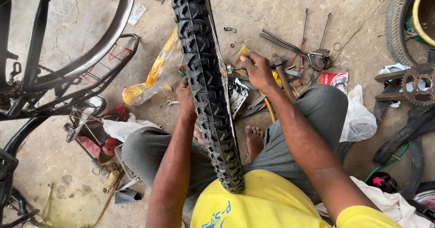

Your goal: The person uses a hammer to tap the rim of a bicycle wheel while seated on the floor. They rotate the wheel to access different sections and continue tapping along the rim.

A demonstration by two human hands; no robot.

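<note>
cracked concrete floor below; right hand (256,69) closed on a metal spanner (235,68), left hand (186,99) presses the black knobbly bicycle tyre (204,83), its grip hidden.

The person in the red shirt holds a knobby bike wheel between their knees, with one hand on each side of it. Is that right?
Not quite: the shirt is yellow, not red, as the head view shows. The rest holds: the knobby wheel stands between the knees, with the left hand on one side and the right hand on the other.

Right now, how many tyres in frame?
2. A knobby black tyre stands upright between the knees, with the left hand and right hand on either side. Another tyre is cut off at the top right corner. More may be out of frame.
</note>
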